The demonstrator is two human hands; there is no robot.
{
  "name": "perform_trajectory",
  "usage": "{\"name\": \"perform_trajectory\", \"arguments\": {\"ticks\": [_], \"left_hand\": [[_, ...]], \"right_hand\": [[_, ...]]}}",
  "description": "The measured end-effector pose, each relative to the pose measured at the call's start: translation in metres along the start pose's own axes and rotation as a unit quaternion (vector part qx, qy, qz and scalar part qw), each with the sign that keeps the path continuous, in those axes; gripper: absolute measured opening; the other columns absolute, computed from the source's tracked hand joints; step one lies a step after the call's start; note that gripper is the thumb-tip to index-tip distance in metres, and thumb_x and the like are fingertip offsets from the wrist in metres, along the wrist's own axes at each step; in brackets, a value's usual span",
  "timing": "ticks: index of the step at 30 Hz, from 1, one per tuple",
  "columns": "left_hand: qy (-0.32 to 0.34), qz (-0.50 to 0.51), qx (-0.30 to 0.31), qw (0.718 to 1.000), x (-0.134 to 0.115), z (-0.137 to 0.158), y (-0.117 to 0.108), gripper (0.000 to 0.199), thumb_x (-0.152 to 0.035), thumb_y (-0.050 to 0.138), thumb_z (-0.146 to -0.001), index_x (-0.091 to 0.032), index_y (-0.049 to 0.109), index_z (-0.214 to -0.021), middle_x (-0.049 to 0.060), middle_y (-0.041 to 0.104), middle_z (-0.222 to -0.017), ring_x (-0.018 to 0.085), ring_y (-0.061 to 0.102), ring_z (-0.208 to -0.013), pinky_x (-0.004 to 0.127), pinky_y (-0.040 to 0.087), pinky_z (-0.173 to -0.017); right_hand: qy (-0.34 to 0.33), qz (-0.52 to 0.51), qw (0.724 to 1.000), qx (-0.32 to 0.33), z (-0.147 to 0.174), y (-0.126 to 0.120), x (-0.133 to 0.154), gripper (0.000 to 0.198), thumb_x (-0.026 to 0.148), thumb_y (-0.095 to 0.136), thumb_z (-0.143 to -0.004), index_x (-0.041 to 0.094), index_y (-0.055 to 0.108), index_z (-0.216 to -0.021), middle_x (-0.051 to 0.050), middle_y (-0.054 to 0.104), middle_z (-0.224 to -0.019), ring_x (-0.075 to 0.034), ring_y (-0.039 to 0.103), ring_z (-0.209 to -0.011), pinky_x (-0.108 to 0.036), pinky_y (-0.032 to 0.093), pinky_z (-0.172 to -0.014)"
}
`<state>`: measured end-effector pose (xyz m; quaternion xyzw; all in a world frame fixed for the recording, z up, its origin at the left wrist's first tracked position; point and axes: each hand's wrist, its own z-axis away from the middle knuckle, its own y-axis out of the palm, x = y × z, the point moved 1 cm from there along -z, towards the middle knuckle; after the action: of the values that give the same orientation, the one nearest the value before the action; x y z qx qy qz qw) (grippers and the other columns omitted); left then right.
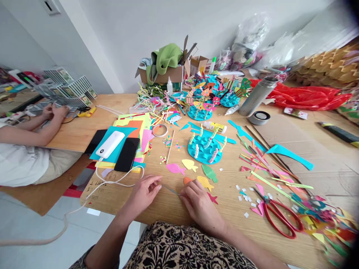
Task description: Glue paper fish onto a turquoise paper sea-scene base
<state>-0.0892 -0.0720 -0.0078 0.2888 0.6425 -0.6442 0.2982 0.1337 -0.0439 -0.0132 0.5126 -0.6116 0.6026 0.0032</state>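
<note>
A thin grey strip (pixel 170 189) spans the gap between the two hands, low on the table (pixel 157 213). The right hand (pixel 199 201) has its grip pinched on one end; the left hand (pixel 143 193) has its fingertips at the other, though whether they clasp it I cannot tell. From the strip, a pink paper fish (pixel 175 169) lies at twelve o'clock, a blue scalloped disc (pixel 206 150) between one and two, red-handled scissors (pixel 283 219) between three and four, and a black phone (pixel 127 154) at ten.
</note>
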Motion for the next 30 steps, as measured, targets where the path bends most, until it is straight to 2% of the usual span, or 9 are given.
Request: {"name": "perform_trajectory", "arguments": {"ticks": [4,9,15,21,25,28,30], "left_hand": [[-0.063,0.134,-0.012,0.989,-0.016,-0.010,0.000,0.033,-0.039,0.056,-0.087,-0.017,0.068,-0.108,0.008,0.072,-0.092,0.017,0.066,-0.077,0.028,0.054,-0.070],[-0.081,0.277,-0.044,0.956,-0.046,-0.032,0.004,0.038,-0.047,0.058,-0.085,-0.014,0.068,-0.101,0.005,0.068,-0.075,0.013,0.060,-0.064,0.023,0.048,-0.056],[-0.072,0.344,-0.015,0.936,-0.070,-0.057,0.018,0.040,-0.043,0.070,-0.076,-0.012,0.066,-0.101,0.004,0.068,-0.073,0.012,0.061,-0.062,0.022,0.045,-0.054],[-0.067,0.381,0.023,0.922,-0.083,-0.066,0.032,0.037,-0.042,0.069,-0.078,-0.013,0.066,-0.101,0.003,0.065,-0.072,0.011,0.059,-0.060,0.021,0.044,-0.052],[-0.064,0.400,0.049,0.913,-0.090,-0.070,0.043,0.037,-0.036,0.073,-0.073,-0.014,0.066,-0.102,0.001,0.062,-0.075,0.010,0.058,-0.062,0.021,0.046,-0.055],[-0.057,0.389,0.044,0.918,-0.093,-0.076,0.050,0.037,-0.034,0.072,-0.073,-0.015,0.066,-0.104,0.000,0.060,-0.075,0.010,0.056,-0.063,0.022,0.047,-0.056],[-0.047,0.367,0.035,0.928,-0.094,-0.081,0.052,0.038,-0.033,0.071,-0.074,-0.016,0.065,-0.107,0.000,0.060,-0.075,0.011,0.056,-0.065,0.022,0.047,-0.057]], "right_hand": [[-0.062,0.010,0.995,-0.080,-0.004,-0.021,-0.003,0.012,0.007,0.051,-0.090,0.018,0.056,-0.090,-0.006,0.059,-0.085,-0.019,0.049,-0.082,-0.034,0.046,-0.072],[-0.137,0.141,0.965,-0.171,-0.007,-0.053,-0.018,0.026,0.001,0.056,-0.084,0.016,0.056,-0.105,-0.009,0.062,-0.093,-0.022,0.050,-0.090,-0.037,0.046,-0.075],[-0.171,0.218,0.944,-0.180,0.000,-0.071,-0.037,0.028,0.003,0.059,-0.083,0.014,0.057,-0.109,-0.011,0.064,-0.097,-0.025,0.050,-0.094,-0.041,0.045,-0.077],[-0.171,0.239,0.939,-0.180,0.008,-0.081,-0.048,0.030,0.004,0.059,-0.083,0.014,0.057,-0.111,-0.011,0.064,-0.096,-0.025,0.050,-0.094,-0.041,0.045,-0.078],[-0.162,0.242,0.939,-0.181,0.010,-0.085,-0.055,0.029,0.004,0.060,-0.083,0.014,0.057,-0.110,-0.011,0.064,-0.094,-0.025,0.051,-0.092,-0.041,0.044,-0.077],[-0.143,0.241,0.943,-0.178,0.010,-0.088,-0.057,0.032,0.002,0.059,-0.083,0.016,0.057,-0.111,-0.011,0.064,-0.097,-0.025,0.051,-0.094,-0.041,0.044,-0.078],[-0.103,0.224,0.950,-0.193,0.009,-0.093,-0.059,0.034,0.003,0.058,-0.083,0.018,0.056,-0.113,-0.010,0.064,-0.099,-0.024,0.052,-0.094,-0.040,0.045,-0.079]]}}
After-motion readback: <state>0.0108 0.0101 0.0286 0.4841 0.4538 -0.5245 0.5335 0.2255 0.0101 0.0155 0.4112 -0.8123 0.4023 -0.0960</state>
